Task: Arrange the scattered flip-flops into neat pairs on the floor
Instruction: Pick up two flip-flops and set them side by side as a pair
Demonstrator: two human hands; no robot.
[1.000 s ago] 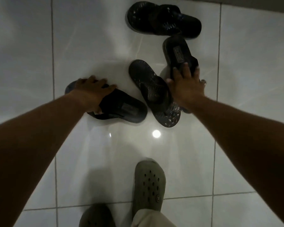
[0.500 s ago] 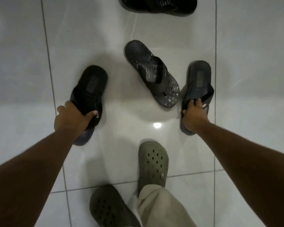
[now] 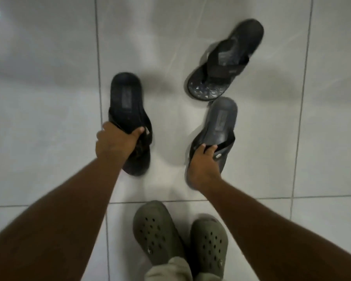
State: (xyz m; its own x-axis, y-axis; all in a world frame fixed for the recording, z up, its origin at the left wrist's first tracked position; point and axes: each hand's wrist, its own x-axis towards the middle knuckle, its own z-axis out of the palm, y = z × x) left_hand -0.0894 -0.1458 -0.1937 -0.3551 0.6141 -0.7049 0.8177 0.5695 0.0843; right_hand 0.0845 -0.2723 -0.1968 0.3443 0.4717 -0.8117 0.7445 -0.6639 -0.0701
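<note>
My left hand (image 3: 116, 142) grips the strap of a black flip-flop (image 3: 127, 102) left of centre, heel pointing away from me. My right hand (image 3: 203, 165) holds the strap of a matching dark grey flip-flop (image 3: 221, 122) to the right, also heel away. The two held flip-flops are roughly parallel, a wide gap of floor between them. A third flip-flop with a patterned toe (image 3: 225, 63) lies tilted on the floor just beyond the right one, its toe close to that one's heel.
White glossy floor tiles (image 3: 49, 118) with dark grout lines spread all around. My two feet in olive green clogs (image 3: 156, 232) (image 3: 209, 242) stand at the bottom centre, just behind my hands.
Both hands have pulled their flip-flops closer to me and nearer each other. The view has swung, so the patterned flip-flop now sits upper right and the far pair has left the frame.
</note>
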